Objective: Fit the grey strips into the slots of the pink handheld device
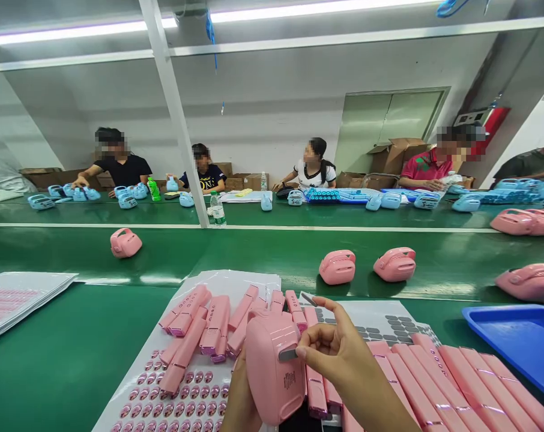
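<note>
My left hand [240,393] grips a pink plastic housing [274,366] from below, near the bottom middle of the head view. My right hand [339,354] presses a small grey sticker [287,354] onto the housing's side with the thumb. A second grey sticker [308,299] clings to the tip of that hand's raised forefinger. Behind the housing lies a pile of pink bar-shaped parts [209,330]. A sheet of grey stickers [380,327] lies just beyond my right hand.
Pink long parts [461,384] lie in a row at the right, beside a blue tray [519,342]. A sheet of round pink stickers [182,399] lies at the lower left. Pink housings [337,267] sit on the green belt [254,255]. Several people sit across it with blue housings [128,201].
</note>
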Available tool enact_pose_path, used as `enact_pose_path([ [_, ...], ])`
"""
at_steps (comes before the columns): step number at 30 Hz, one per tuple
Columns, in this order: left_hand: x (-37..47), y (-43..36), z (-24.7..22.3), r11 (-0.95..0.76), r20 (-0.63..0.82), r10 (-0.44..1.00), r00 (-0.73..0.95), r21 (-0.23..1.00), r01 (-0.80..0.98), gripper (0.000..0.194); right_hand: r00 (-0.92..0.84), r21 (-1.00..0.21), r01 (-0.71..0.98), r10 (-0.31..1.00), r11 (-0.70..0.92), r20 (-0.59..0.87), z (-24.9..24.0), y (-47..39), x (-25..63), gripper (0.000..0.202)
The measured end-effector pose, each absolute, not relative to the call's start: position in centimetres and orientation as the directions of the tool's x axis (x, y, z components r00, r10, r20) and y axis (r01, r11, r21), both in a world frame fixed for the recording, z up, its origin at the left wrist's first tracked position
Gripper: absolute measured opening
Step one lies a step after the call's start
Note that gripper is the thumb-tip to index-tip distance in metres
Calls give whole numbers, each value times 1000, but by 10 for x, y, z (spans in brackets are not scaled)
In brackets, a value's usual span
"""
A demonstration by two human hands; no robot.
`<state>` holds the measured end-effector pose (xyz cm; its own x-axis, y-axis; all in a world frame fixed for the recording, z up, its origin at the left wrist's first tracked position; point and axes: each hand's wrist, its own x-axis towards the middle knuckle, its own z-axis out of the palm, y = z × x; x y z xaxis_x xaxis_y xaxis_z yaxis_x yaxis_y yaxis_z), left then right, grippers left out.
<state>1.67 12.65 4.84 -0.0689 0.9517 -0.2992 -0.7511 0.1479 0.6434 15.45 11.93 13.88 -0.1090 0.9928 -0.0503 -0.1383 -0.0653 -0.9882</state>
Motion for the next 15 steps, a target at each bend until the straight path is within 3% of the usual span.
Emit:
enact_pose_path([
  [6, 17, 126, 40, 157, -272, 961, -53, 691, -705, 27, -99, -995, -76, 993, -71, -63, 143, 117, 158, 73],
  [15, 17, 123, 46, 201, -278, 961, -7, 711, -674, 38, -72, -999, 37, 997, 8, 5, 134, 118, 162, 69],
])
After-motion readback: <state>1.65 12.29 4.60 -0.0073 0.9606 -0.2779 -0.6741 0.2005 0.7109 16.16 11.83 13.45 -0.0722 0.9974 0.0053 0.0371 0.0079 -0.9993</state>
